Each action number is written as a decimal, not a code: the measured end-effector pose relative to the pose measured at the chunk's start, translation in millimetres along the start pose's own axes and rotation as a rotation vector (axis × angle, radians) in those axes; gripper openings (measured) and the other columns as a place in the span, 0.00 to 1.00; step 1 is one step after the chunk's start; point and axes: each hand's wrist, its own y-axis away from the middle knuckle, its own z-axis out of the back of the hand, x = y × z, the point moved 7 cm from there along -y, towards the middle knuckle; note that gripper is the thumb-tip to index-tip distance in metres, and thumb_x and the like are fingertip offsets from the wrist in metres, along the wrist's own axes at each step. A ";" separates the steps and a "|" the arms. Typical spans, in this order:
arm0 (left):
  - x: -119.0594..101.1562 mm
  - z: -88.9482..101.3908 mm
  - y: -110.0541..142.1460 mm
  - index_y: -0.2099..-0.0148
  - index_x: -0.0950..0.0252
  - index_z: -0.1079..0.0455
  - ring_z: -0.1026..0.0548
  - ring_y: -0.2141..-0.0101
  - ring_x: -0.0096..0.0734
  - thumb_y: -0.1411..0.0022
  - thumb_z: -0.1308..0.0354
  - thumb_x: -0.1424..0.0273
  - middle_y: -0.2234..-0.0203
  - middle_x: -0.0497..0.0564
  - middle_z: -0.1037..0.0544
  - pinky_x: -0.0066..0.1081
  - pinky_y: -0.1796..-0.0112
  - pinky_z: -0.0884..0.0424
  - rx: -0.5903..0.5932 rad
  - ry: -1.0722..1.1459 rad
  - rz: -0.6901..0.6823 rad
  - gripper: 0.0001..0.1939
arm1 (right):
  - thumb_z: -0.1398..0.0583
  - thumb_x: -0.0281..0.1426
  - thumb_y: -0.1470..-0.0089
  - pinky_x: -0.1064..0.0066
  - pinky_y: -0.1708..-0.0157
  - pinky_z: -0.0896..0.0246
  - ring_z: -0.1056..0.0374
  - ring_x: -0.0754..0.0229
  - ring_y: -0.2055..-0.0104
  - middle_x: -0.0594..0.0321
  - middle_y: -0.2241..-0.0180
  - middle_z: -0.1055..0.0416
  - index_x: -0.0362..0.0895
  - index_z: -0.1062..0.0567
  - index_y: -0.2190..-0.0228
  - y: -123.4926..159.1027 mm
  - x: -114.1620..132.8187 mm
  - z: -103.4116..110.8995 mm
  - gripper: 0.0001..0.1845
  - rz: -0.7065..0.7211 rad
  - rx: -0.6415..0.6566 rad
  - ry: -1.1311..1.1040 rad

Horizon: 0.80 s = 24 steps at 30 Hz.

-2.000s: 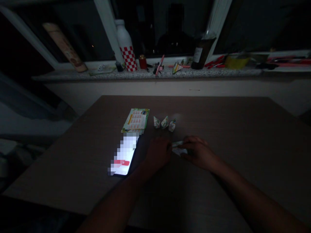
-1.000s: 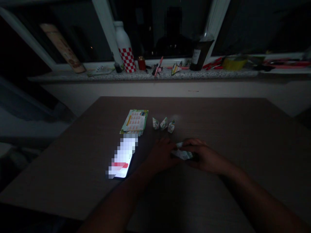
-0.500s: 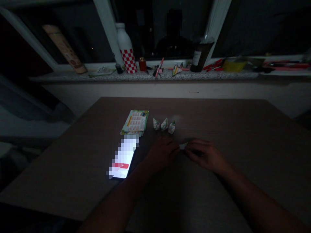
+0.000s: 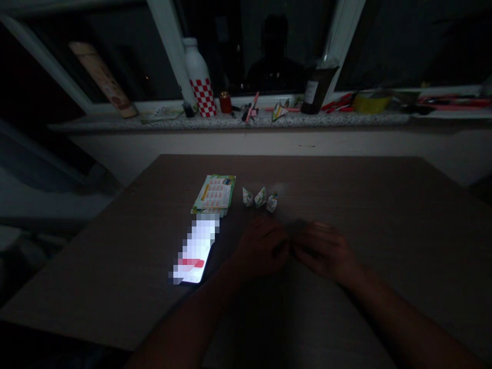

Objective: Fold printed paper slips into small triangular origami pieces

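Over the dim tabletop, my left hand [image 4: 265,246] and my right hand [image 4: 325,247] meet at their fingertips. The fingers of both are curled and pinched together around a small piece of paper, which the fingers and the dark now hide; a pale bit of it showed between them a moment earlier. Just beyond my left hand stand three small folded paper shapes in a row: a left one [image 4: 247,198], a middle one [image 4: 260,198] and a right one [image 4: 272,203]. They are pointed and printed with coloured patterns.
Left of the folded shapes lies a stack of printed cards [image 4: 213,193]. Nearer me is a lit phone [image 4: 194,256] beside my left forearm. The windowsill [image 4: 154,122] behind the table [image 4: 346,179] holds a checkered bottle [image 4: 202,87], a tumbler [image 4: 102,77], a dark bag [image 4: 315,89] and pens.
My hands have drawn closer together and slightly nearer to me. The pale paper between the fingertips has gone out of sight. Everything else on the table stays where it was.
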 end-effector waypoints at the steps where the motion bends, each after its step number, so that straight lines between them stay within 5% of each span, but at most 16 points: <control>1: -0.2 0.2 -0.2 0.68 0.65 0.31 0.30 0.68 0.31 0.43 0.46 0.73 0.72 0.51 0.26 0.32 0.64 0.33 0.002 0.009 -0.003 0.03 | 0.40 0.24 0.47 0.66 0.67 0.35 0.30 0.60 0.71 0.60 0.72 0.24 0.43 0.26 0.65 -0.2 1.2 -0.3 0.06 0.005 0.012 0.004; 9: -1.7 1.4 -1.8 0.70 0.65 0.32 0.31 0.71 0.29 0.46 0.44 0.72 0.75 0.49 0.27 0.31 0.67 0.34 -0.037 0.059 -0.064 0.02 | 0.41 0.24 0.46 0.65 0.68 0.37 0.31 0.60 0.72 0.60 0.73 0.26 0.42 0.26 0.66 -1.7 9.7 1.6 0.06 0.047 0.068 0.014; 24: 3.0 6.4 -3.3 0.69 0.64 0.32 0.30 0.68 0.30 0.46 0.44 0.73 0.73 0.49 0.26 0.32 0.63 0.34 -0.007 0.045 -0.025 0.01 | 0.37 0.23 0.52 0.62 0.65 0.32 0.27 0.59 0.71 0.64 0.71 0.23 0.49 0.26 0.64 0.8 13.6 17.4 0.12 0.112 -0.087 -0.024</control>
